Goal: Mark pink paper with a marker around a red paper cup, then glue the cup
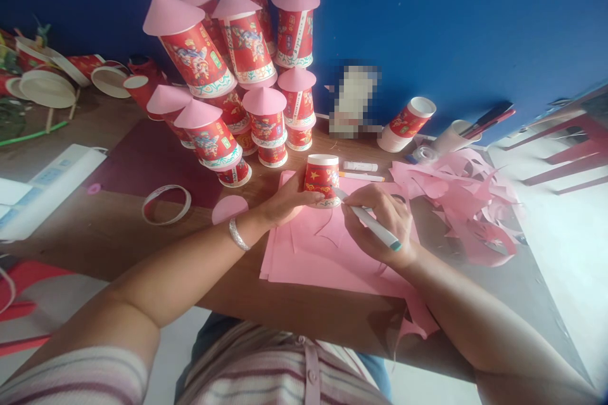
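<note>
My left hand [291,201] is wrapped round the side of a red paper cup [321,178] with a white rim and gold star print. In my right hand [382,220] is a white marker [380,229] with a green end, its tip close to or touching the cup's right side. Whether the tip makes contact I cannot tell. Both hands are over stacked sheets of pink paper [304,259] on the brown table. A small pink paper disc [230,209] lies beside my left wrist.
Stacked red cups with pink cone tops [247,44] stand at the back left. A white paper ring [166,205] lies left. Behind the hands are a glue stick [360,166] and an orange-trimmed pen [361,176]. Pink scraps [475,202] and a pen cup [456,137] sit right.
</note>
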Demonstrator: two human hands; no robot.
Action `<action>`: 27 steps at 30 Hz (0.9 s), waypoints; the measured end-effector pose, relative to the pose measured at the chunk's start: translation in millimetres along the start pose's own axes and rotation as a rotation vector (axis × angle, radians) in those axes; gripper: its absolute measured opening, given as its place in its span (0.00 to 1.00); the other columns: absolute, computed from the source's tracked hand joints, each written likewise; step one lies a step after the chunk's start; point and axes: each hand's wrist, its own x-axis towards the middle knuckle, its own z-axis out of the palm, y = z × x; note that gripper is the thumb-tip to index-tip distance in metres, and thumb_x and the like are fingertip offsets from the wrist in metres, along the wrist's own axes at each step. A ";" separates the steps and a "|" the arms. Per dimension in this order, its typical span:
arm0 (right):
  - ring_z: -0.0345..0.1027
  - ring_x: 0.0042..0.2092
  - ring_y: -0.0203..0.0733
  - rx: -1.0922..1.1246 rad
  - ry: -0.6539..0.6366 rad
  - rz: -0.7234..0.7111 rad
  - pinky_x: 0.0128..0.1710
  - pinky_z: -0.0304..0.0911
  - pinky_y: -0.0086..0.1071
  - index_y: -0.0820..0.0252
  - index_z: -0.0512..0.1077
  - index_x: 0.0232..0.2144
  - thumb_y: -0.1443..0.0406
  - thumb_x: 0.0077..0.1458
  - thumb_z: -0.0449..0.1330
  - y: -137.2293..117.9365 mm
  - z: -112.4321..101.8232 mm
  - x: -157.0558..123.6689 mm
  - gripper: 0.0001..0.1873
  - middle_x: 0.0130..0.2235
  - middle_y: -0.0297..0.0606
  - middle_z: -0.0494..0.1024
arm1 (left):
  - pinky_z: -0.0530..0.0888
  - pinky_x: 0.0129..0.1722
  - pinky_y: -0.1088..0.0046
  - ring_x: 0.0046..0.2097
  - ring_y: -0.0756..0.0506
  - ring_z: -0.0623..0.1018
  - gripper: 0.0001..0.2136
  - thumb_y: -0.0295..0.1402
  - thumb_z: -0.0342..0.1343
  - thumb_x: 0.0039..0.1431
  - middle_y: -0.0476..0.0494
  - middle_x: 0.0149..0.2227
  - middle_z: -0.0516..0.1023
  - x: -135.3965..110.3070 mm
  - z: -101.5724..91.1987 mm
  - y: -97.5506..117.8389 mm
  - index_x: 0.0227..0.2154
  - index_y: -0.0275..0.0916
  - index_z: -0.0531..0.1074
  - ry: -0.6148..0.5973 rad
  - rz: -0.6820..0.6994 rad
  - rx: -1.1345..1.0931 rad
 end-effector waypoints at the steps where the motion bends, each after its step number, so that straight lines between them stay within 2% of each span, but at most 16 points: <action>1: 0.74 0.27 0.35 0.001 0.001 -0.001 0.25 0.67 0.29 0.52 0.72 0.40 0.74 0.64 0.61 0.2 -0.7 0.2 0.11 0.30 0.28 0.79 | 0.78 0.48 0.64 0.46 0.43 0.81 0.22 0.37 0.77 0.53 0.43 0.43 0.82 0.0 0.2 0.4 0.48 0.39 0.77 0.003 -0.001 0.000; 9: 0.76 0.27 0.37 -0.041 0.037 -0.014 0.25 0.69 0.31 0.52 0.73 0.41 0.73 0.67 0.61 3.6 -0.1 1.1 0.09 0.31 0.29 0.81 | 0.79 0.47 0.64 0.45 0.42 0.82 0.20 0.39 0.78 0.54 0.42 0.43 0.84 0.7 2.3 3.4 0.46 0.39 0.79 -0.036 -0.033 0.030; 13: 0.77 0.29 0.37 -0.050 0.060 -0.002 0.27 0.70 0.30 0.52 0.72 0.42 0.73 0.68 0.62 5.0 0.0 2.7 0.09 0.32 0.29 0.81 | 0.79 0.46 0.65 0.46 0.42 0.82 0.23 0.39 0.80 0.52 0.43 0.43 0.83 0.0 3.6 3.9 0.47 0.39 0.78 -0.028 -0.028 0.022; 18: 0.77 0.30 0.37 -0.047 0.049 0.004 0.29 0.70 0.30 0.51 0.72 0.42 0.74 0.67 0.63 5.7 0.2 4.4 0.11 0.32 0.28 0.81 | 0.80 0.46 0.65 0.47 0.43 0.82 0.26 0.39 0.81 0.52 0.43 0.45 0.83 -1.0 4.9 4.0 0.49 0.40 0.77 -0.023 -0.049 0.007; 27: 0.78 0.32 0.37 -0.040 0.019 0.011 0.31 0.71 0.30 0.52 0.72 0.42 0.75 0.66 0.63 8.0 -0.5 3.7 0.12 0.33 0.29 0.81 | 0.79 0.48 0.64 0.47 0.42 0.82 0.25 0.40 0.80 0.53 0.42 0.46 0.83 -0.8 4.4 3.2 0.50 0.40 0.77 -0.046 -0.038 0.030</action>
